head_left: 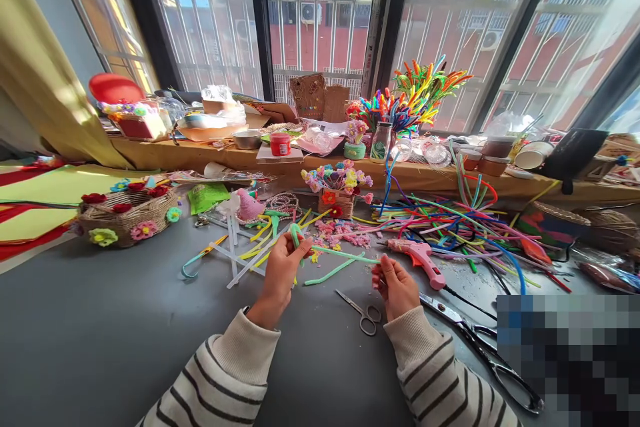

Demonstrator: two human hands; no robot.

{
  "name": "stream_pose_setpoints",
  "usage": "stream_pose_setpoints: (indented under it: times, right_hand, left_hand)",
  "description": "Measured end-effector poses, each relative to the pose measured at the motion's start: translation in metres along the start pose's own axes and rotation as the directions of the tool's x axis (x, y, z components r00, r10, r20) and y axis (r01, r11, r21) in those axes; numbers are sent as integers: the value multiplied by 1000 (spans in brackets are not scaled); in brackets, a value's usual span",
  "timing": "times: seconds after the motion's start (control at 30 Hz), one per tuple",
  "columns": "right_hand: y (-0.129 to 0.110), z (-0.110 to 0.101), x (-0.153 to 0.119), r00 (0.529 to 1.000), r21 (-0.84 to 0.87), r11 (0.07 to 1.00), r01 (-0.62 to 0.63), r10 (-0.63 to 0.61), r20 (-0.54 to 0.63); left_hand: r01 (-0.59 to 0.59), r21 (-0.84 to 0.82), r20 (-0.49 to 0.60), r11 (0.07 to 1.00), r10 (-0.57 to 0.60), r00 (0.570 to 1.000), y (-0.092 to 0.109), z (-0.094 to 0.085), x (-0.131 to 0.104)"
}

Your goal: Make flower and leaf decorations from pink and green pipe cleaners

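A light green pipe cleaner point(345, 253) stretches between my two hands above the grey table. My left hand point(281, 270) is closed on its looped end, thumb and fingers pinched together. Its straight end is pinched in my right hand point(394, 281). Behind and below the stretched part, another green pipe cleaner piece point(333, 272) lies on the table. Small scissors point(361, 312) lie between my wrists. A pink glue gun point(419, 259) rests just beyond my right hand.
Large black-handled scissors point(483, 341) lie at the right. Clear glue sticks point(233, 247) and pink scraps point(340, 235) are ahead, with a pile of coloured pipe cleaners point(450, 227) farther right. A flower-trimmed woven basket point(131, 215) stands left. The cluttered ledge point(200, 155) runs behind.
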State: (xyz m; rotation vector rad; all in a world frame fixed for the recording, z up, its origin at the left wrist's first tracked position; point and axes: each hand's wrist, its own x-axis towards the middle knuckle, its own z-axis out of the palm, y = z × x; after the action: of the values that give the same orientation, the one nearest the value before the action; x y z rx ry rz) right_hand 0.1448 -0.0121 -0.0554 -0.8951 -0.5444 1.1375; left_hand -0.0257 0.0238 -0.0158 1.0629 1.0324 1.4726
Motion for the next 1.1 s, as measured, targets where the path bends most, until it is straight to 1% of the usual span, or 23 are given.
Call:
stream_pose_setpoints:
  times: [0.07,0.1,0.2,0.27,0.3,0.4,0.43,0.63,0.7,0.77,0.83,0.93,1.0,1.1]
  right_hand:
    - [-3,1,-1,999,52,998,-34,34,6]
    - [-4,2,-2,998,56,997,-61,59,27]
    - [-5,5,-6,984,-47,991,-124,129,120]
    - [-5,9,-9,979,-102,988,-114,129,160]
    - [-5,10,-11,978,-104,989,-105,121,170]
    - [-6,14,-14,981,-78,993,-90,102,164]
    - [-7,14,-14,982,-71,993,-97,108,158]
    - [-8,12,-11,989,6,993,-119,118,89]
    - [-7,11,-10,989,16,993,-118,116,95]
    - [-6,10,-9,985,-1,994,-110,109,132]
    - [-4,11,-9,982,-75,994,-77,88,166]
    - [0,12,-11,982,-233,972,25,19,185]
    - [3,13,-13,976,-335,937,104,-33,213]
    - [8,14,-16,955,-479,847,229,-99,280]
  left_hand:
    - [45,-22,-15,999,-45,999,1,-1,0]
    - [64,-36,-21,997,-65,998,2,-1,0]
    - [99,-74,-19,992,-100,995,4,-1,-1]
    - [112,-52,15,992,-111,994,4,0,-2]
    - [121,-17,49,993,-120,992,4,0,-3]
    - [138,105,176,985,-155,972,4,3,-6]
    - [140,135,203,981,-166,965,4,4,-7]
    - [129,253,294,959,-203,934,3,8,-9]
    - [121,268,316,956,-206,926,2,8,-9]
    - [116,271,330,955,-206,921,2,7,-9]
    - [98,272,351,957,-193,916,1,7,-10]
    - [59,265,383,962,-161,909,1,7,-11]
    - [48,253,402,966,-150,903,0,8,-11]
    - [44,232,441,972,-145,886,0,9,-12]
